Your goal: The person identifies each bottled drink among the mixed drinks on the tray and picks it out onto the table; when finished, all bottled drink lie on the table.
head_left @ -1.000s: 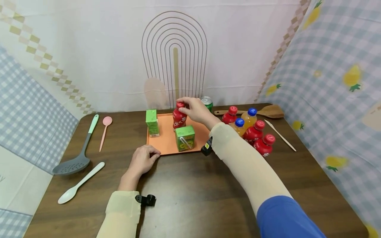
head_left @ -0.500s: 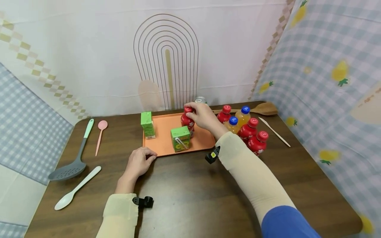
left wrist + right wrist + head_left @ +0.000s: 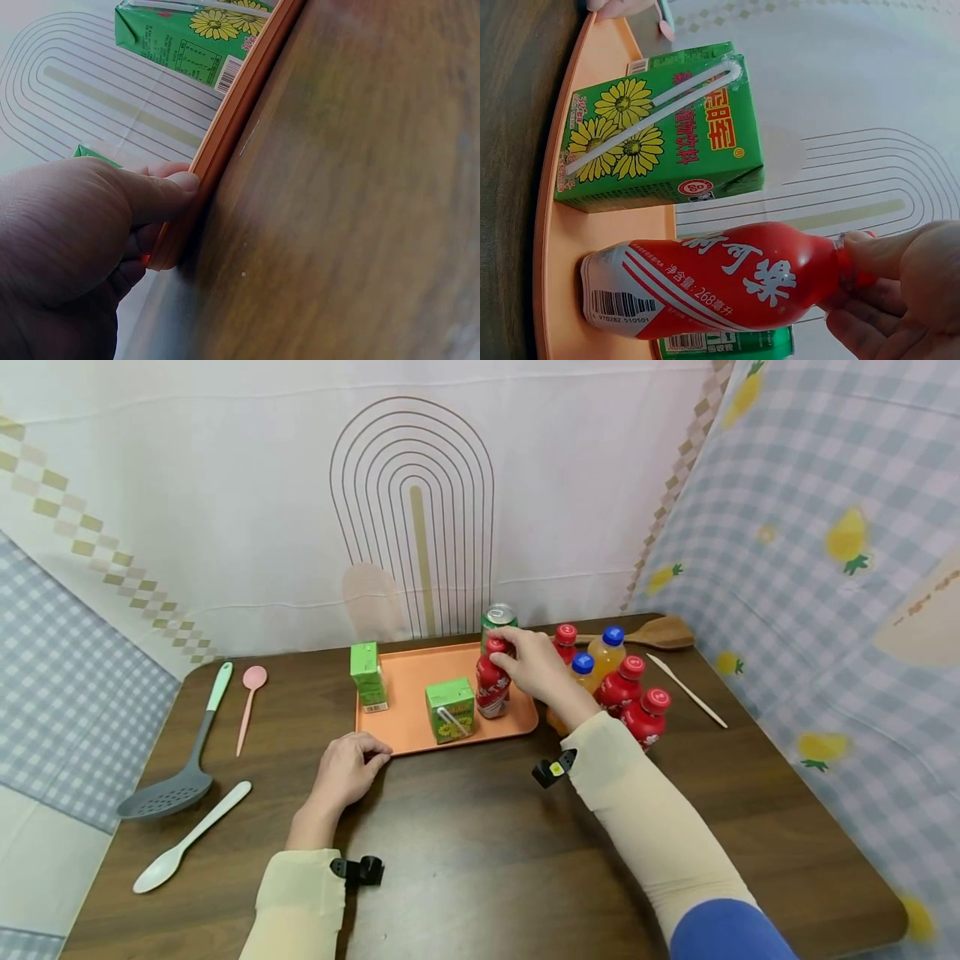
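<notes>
An orange tray (image 3: 408, 675) lies on the table, its near left corner pinched between the thumb and fingers of my left hand (image 3: 345, 770). My right hand (image 3: 536, 667) holds a red bottle (image 3: 727, 281) by its cap and neck. The bottle stands upright at the tray's right side, close to a green drink carton (image 3: 660, 139) with a straw on its front. A second green carton (image 3: 367, 677) stands at the tray's left side. Behind the bottle is a green can (image 3: 497, 617), partly covered by my right hand in the head view.
Several red bottles (image 3: 643, 720) and orange drink bottles with blue caps (image 3: 607, 652) stand right of the tray. Beyond them lie a wooden spatula (image 3: 660, 632) and a wooden knife (image 3: 686, 689). A slotted turner (image 3: 176, 789), pink spoon (image 3: 249, 702) and white spoon (image 3: 187, 843) lie at left.
My right hand has moved the red bottle rightward and nearer across the tray, from behind the front carton to beside it. My left hand has kept its hold on the tray corner.
</notes>
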{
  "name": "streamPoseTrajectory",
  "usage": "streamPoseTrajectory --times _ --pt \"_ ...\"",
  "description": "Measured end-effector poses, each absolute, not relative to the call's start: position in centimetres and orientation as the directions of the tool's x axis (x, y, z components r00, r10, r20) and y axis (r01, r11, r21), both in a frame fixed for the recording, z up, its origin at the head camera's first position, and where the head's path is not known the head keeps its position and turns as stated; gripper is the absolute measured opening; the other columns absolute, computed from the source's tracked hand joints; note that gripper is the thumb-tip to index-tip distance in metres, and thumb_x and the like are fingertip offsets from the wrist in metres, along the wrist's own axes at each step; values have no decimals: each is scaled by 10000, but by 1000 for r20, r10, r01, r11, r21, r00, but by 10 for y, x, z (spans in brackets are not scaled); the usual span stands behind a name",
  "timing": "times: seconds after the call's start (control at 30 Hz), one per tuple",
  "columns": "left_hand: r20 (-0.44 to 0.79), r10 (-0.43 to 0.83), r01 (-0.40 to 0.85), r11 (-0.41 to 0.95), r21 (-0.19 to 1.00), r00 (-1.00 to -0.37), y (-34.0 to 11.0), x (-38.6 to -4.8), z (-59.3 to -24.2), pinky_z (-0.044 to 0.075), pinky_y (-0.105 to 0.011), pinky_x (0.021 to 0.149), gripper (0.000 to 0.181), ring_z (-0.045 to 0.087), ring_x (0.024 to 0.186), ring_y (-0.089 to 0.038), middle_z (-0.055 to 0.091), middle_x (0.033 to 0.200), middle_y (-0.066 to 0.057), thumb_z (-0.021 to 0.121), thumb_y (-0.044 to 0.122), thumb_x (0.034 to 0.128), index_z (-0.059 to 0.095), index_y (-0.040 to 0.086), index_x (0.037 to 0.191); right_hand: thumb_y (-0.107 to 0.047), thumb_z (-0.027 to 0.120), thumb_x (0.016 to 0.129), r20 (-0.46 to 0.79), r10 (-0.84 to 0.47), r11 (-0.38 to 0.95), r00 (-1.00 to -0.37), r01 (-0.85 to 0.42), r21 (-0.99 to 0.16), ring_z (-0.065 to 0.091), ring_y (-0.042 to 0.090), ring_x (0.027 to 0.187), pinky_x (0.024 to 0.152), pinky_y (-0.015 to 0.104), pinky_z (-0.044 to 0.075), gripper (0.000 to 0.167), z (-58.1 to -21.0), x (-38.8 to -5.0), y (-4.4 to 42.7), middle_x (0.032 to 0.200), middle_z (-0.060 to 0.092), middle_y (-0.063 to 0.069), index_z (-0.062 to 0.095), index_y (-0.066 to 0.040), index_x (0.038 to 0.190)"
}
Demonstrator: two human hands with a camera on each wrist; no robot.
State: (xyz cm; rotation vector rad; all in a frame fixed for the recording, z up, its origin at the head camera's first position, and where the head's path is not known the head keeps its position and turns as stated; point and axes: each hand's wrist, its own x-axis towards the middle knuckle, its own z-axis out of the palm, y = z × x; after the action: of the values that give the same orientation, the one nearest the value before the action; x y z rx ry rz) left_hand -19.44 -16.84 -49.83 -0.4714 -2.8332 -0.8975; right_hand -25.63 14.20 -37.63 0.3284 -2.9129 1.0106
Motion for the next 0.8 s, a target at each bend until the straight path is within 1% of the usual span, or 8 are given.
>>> streamPoseTrajectory --times 0.1,0.33,0.5,0.7,0.8 --pt "213 249 326 777 539 -945 -169 -194 -499 481 -455 871 43 641 937 -247 698 885 18 737 127 849 770 153 838 -231 615 953 106 -183 763 -977 -209 -611 586 201 941 804 356 535 404 -377 -252 144 1236 622 73 562 -176 1350" --pt "222 254 336 772 540 -941 -169 -195 -500 485 -449 861 44 642 920 -239 697 874 15 733 124 853 773 143 849 -216 631 943 125 -182 755 -975 -220 -618 584 215 1017 864 386 524 412 -379 -244 150 1258 614 71 566 -182 1349" --pt "219 251 332 770 545 -943 -169 -195 -500 485 -451 862 44 643 920 -240 697 874 16 736 118 849 773 142 847 -223 634 943 139 -182 752 -973 -229 -618 593 209 1006 840 384 534 416 -380 -239 153 1264 611 79 564 -172 1350" --pt "215 250 328 768 550 -944 -168 -194 -499 483 -454 864 41 643 918 -242 696 872 17 739 117 847 773 140 844 -238 635 942 160 -173 748 -972 -235 -620 607 186 856 727 334 547 418 -381 -232 155 1192 647 66 558 -198 1351" --pt "216 248 327 770 548 -944 -168 -194 -499 483 -454 861 42 643 915 -240 695 870 19 739 118 847 772 143 839 -234 640 938 171 -178 743 -969 -247 -622 596 190 826 711 330 540 419 -382 -232 155 1164 655 66 562 -189 1347"
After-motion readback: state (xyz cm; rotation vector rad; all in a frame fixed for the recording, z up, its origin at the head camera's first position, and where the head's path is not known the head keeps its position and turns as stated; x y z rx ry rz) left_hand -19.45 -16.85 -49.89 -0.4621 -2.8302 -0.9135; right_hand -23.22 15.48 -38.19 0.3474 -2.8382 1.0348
